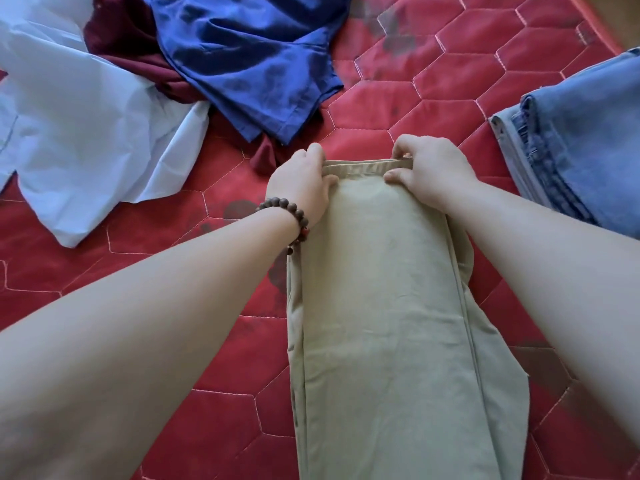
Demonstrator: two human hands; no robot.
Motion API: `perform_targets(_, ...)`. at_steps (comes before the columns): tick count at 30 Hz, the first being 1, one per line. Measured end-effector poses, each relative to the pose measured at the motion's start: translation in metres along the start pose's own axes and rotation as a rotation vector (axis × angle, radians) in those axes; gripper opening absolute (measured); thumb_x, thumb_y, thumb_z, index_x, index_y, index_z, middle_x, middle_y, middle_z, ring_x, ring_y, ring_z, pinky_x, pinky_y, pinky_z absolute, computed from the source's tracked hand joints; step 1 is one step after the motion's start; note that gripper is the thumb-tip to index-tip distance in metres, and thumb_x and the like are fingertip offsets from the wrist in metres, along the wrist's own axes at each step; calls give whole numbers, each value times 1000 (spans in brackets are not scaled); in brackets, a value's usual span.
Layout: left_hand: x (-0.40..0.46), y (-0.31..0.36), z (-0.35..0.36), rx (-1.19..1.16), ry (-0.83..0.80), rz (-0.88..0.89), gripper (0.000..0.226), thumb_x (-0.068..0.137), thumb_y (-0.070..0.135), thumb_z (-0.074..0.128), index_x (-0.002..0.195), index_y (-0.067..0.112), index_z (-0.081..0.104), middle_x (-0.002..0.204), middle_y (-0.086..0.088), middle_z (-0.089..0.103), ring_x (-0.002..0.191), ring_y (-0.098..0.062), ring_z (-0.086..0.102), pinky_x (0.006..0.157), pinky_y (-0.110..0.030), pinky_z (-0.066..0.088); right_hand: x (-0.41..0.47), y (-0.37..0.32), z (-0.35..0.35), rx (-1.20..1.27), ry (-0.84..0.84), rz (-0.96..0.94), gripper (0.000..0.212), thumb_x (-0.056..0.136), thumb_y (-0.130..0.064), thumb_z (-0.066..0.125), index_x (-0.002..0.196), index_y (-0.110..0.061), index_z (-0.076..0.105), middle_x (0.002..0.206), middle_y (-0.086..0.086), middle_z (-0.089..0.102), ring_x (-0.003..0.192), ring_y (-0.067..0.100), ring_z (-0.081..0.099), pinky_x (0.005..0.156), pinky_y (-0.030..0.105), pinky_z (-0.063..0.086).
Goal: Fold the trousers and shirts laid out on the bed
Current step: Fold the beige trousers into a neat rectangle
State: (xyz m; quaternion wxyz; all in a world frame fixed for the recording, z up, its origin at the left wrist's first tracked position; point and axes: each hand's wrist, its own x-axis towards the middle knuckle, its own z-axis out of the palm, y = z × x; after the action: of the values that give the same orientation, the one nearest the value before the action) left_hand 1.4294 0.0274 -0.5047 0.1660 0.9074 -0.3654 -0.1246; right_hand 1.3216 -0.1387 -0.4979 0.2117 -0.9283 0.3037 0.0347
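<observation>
Khaki trousers (388, 306) lie lengthwise on the red quilted bed (433, 84), legs stacked and running from the bottom edge up to the middle. My left hand (301, 181), with a bead bracelet on the wrist, grips the far hem at its left corner. My right hand (429, 168) pinches the same hem at its right corner, thumb on top. The hem is raised a little off the bed between both hands.
Folded light blue jeans (581, 140) lie at the right edge. At the back left are a crumpled white shirt (79, 126), a dark blue garment (252, 60) and a maroon garment (121, 39) partly under them.
</observation>
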Motion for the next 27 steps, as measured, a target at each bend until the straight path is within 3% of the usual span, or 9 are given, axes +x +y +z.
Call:
perform_targets(3,-11,8,1,113,91,-25,45,89,23,60,130,15,44,133,-10,43,117,-32,46,98,-40,32,-15,-7,9,-181,165,8,38,84,-32,68,118,-20,56,130,9,45,125,30,39,104,44,29)
perform_targets(5,-30,13,5,138,204,132,44,84,16,60,127,12,52,139,-14,42,127,-34,39,104,-44,27,-35,-15,17,-219,289,-90,39,85,-23,62,123,-15,56,140,13,42,134,32,34,115,47,17)
perform_targets(7,-55,17,20,91,109,296,44,90,22,55,131,7,53,146,-17,42,133,-35,37,110,-46,25,-65,-22,35,-212,212,-217,43,89,-20,52,132,-9,53,147,15,39,139,31,32,118,46,10)
perform_targets(10,-86,5,42,273,-174,304,66,98,51,24,154,19,14,162,-4,9,149,-19,5,120,-38,3,-110,-12,61,-314,-47,-257,58,100,-33,34,153,-14,19,161,5,12,149,22,7,119,48,-5)
perform_targets(16,-92,-29,24,425,-213,146,69,96,55,12,154,22,-6,162,2,-9,148,-14,-13,119,-44,-9,-145,42,41,-466,-102,-126,65,99,-52,14,153,-22,-3,162,-2,-7,149,18,-10,116,57,-7)
perform_targets(18,-113,-24,13,330,-187,141,64,100,39,30,154,12,7,162,-7,1,149,-24,-3,121,-46,-1,-165,45,28,-368,-84,-125,67,98,-44,35,154,-13,13,162,5,5,149,23,-1,119,54,1)
perform_targets(21,-165,-16,0,-21,-104,228,46,90,3,54,135,-7,46,140,-26,46,129,-41,44,111,-47,34,-211,44,17,-80,100,-128,53,87,-14,64,135,1,50,140,17,48,129,35,43,107,50,37)
perform_targets(25,-225,-12,0,-185,-191,89,54,91,6,57,141,-2,40,146,-18,42,136,-30,38,112,-29,27,-277,38,22,236,-38,127,43,86,-11,65,128,-11,54,98,1,55,78,11,57,76,30,45)
perform_targets(27,-248,-13,4,-177,-207,63,57,89,5,60,142,-3,39,147,-19,39,136,-32,38,115,-39,30,-307,39,29,293,-119,276,36,86,-16,67,120,-14,56,87,-4,57,70,8,56,71,29,44)
